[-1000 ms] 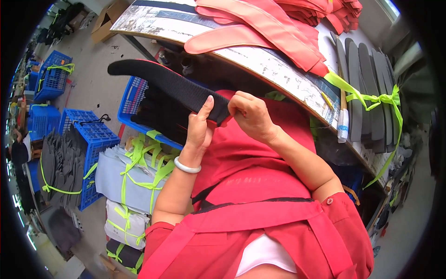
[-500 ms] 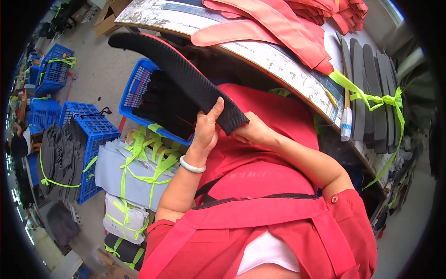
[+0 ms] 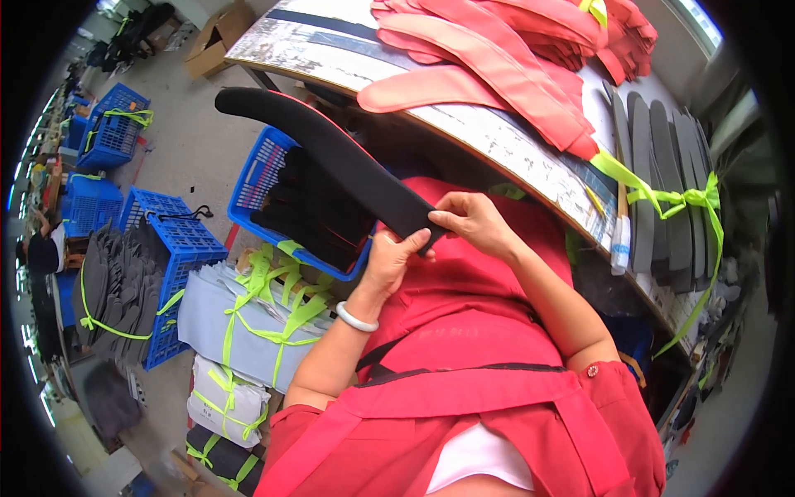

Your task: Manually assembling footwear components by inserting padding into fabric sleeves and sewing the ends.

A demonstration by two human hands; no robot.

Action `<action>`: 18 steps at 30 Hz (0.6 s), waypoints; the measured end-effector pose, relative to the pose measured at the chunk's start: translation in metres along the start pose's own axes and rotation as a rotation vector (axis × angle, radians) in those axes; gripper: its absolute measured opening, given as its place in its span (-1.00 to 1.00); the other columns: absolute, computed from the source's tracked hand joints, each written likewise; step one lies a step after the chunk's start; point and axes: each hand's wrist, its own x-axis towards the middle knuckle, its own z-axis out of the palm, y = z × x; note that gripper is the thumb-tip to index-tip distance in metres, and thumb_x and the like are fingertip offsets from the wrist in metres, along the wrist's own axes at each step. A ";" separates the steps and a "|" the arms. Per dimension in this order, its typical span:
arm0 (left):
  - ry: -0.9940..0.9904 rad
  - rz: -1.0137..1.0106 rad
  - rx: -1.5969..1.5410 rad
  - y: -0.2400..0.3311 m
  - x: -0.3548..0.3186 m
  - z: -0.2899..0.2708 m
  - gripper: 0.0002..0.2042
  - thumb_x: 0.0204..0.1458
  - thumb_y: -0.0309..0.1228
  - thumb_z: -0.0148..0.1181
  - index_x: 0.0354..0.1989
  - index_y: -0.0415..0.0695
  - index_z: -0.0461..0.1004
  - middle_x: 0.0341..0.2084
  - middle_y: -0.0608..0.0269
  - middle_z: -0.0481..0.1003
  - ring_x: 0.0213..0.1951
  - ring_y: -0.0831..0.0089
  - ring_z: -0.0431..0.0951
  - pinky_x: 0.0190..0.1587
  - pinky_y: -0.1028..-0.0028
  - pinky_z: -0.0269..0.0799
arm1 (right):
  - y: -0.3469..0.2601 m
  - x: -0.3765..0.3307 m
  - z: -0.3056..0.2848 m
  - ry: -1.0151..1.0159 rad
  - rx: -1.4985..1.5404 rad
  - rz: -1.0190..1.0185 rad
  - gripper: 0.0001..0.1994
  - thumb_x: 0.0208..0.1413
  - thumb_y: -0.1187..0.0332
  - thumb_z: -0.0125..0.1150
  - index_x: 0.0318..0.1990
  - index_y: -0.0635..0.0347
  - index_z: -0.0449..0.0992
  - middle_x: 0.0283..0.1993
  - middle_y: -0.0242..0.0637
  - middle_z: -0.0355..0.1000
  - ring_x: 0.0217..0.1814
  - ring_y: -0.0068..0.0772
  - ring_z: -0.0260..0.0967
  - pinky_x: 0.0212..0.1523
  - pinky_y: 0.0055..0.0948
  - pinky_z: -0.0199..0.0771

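- Since half a second ago, my left hand (image 3: 389, 261) has gone from partway along the black strip (image 3: 356, 174) to its near end, and my right hand (image 3: 480, 224), earlier tucked beneath that end, now shows at its upper right edge.
- Largest is the worn white table (image 3: 546, 178), spreading from 11 o'clock round to 3, its edge running slantwise just beyond my hands.
- Red apron (image 3: 489, 273) covers my front, from near the centre down to 6 o'clock.
- Blue basket (image 3: 252, 186) stands at 10 o'clock, holding dark pieces (image 3: 315, 203), partly hidden under the strip.
- Pale grey-blue sheets (image 3: 203, 311), bound with lime ties, lie at 8 o'clock.
- Coral strips (image 3: 480, 50) are heaped on the table at 1 o'clock.
- Dark grey strips (image 3: 662, 199) stand side by side between 2 and 3 o'clock, tied in lime.
- The black strip I hold is long and curved, with a thin red line along its upper edge; it reaches from my hands at the centre, across above the basket, to a rounded tip towards 10 o'clock.
- My left hand clamps the near end, thumb on top, the fingers mostly hidden beneath.
- My right thumb and forefinger pinch the same end, just beside the left thumb.
- Smallest, a white bangle (image 3: 356, 317) circles my left wrist at 7 o'clock.
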 end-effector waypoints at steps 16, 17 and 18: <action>-0.021 -0.169 0.317 -0.001 0.006 -0.024 -0.72 0.14 -0.34 0.24 -0.15 -0.35 0.54 -0.32 0.18 0.59 -0.33 0.49 0.60 -0.32 0.52 0.54 | 0.010 -0.007 0.021 0.124 -0.214 -0.024 -0.65 0.25 0.14 0.12 -0.19 0.36 0.48 -0.48 -0.12 0.47 -0.39 -0.46 0.45 -0.36 -0.32 0.40; -0.076 -0.130 0.209 -0.003 0.004 -0.022 -0.75 0.16 -0.37 0.21 -0.14 -0.35 0.54 -0.32 0.17 0.59 -0.33 0.47 0.60 -0.32 0.50 0.56 | 0.013 -0.006 0.016 0.081 -0.224 -0.032 -0.64 0.25 0.14 0.12 -0.13 0.35 0.47 -0.39 -0.08 0.50 -0.31 -0.44 0.47 -0.27 -0.33 0.43; -0.129 -0.088 0.100 -0.005 0.001 -0.022 -0.77 0.17 -0.40 0.19 -0.14 -0.34 0.54 -0.32 0.17 0.59 -0.32 0.46 0.61 -0.31 0.48 0.57 | 0.011 -0.006 0.015 0.083 -0.227 -0.030 -0.64 0.25 0.14 0.12 -0.13 0.35 0.47 -0.39 -0.08 0.50 -0.31 -0.44 0.47 -0.27 -0.33 0.43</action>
